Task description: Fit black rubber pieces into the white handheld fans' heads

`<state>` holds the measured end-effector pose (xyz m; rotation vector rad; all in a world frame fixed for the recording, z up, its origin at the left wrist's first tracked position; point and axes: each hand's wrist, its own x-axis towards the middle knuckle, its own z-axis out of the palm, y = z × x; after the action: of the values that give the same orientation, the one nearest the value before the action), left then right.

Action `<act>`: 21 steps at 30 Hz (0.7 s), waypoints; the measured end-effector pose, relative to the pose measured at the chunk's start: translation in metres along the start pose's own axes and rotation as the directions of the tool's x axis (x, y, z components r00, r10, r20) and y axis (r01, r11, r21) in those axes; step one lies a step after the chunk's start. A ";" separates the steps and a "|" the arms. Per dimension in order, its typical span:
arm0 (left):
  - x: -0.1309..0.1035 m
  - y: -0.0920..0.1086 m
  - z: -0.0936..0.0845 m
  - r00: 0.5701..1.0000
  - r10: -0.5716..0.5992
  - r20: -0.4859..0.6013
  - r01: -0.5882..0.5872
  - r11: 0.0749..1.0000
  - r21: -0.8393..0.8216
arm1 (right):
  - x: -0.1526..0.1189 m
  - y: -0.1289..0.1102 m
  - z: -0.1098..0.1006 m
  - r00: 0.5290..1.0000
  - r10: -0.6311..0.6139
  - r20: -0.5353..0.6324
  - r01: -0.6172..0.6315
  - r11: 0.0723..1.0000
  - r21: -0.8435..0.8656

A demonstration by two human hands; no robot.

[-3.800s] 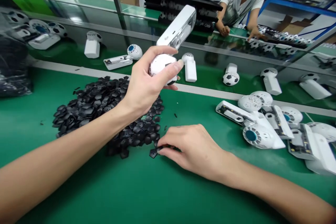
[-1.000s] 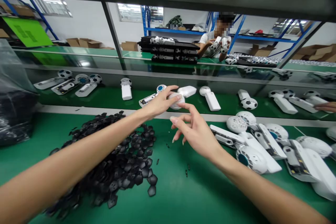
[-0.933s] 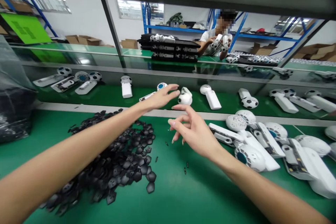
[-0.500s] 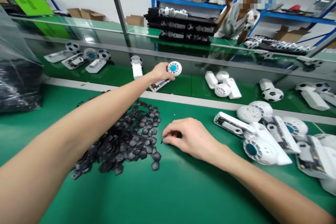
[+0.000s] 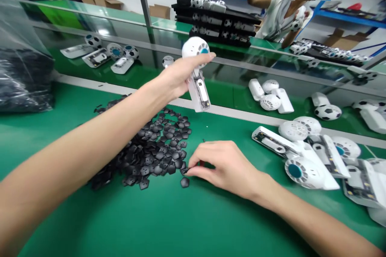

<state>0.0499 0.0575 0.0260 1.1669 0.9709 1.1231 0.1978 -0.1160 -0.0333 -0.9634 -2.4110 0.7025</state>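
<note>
My left hand (image 5: pixel 181 74) is wrapped around a white handheld fan (image 5: pixel 193 46) with a ball-shaped head and a blue centre. Its handle hangs downward, the inside with a battery or circuit parts showing; my fingers hide part of the head. Over the green table, my right hand (image 5: pixel 226 164) pinches a small black pentagon piece (image 5: pixel 187 170) between thumb and forefinger. That pinch is at the right edge of a heap of black pentagon pieces (image 5: pixel 150 156). One loose pentagon (image 5: pixel 185 182) lies just below the fingertips.
Several white fans (image 5: pixel 304 172), some with opened handles, lie right of my right hand. More fans (image 5: pixel 271 96) rest on the green strip beyond the pale ledge. A clear bag of black pieces (image 5: pixel 25 76) stands at left. Across the bench, a person (image 5: pixel 277 16) works beside stacked black trays (image 5: pixel 223 24).
My left hand has lifted the fan off the far strip and turned it, so its handle hangs down. My right hand has shifted slightly down to the heap's edge, still pinching.
</note>
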 end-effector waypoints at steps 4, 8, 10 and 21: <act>-0.034 -0.009 -0.001 0.999 0.025 0.024 -0.026 0.999 0.033 | -0.017 0.005 -0.009 0.949 -0.246 -0.199 0.236 0.969 -0.072; -0.057 -0.016 0.003 0.991 0.130 0.024 -0.132 0.988 0.081 | -0.020 -0.004 -0.024 0.973 -0.187 -0.133 0.194 0.980 0.041; -0.063 -0.018 0.005 0.984 0.178 0.013 -0.179 0.980 0.091 | -0.016 -0.011 -0.032 0.982 -0.173 -0.079 0.175 0.984 0.016; -0.078 -0.025 0.004 0.977 0.197 0.079 -0.212 0.938 0.275 | 0.009 -0.004 -0.052 0.696 0.255 -0.671 -0.003 0.936 0.352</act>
<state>0.0430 -0.0212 0.0021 1.5501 1.0103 1.1364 0.2202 -0.0970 0.0112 -1.0281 -1.4962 0.5996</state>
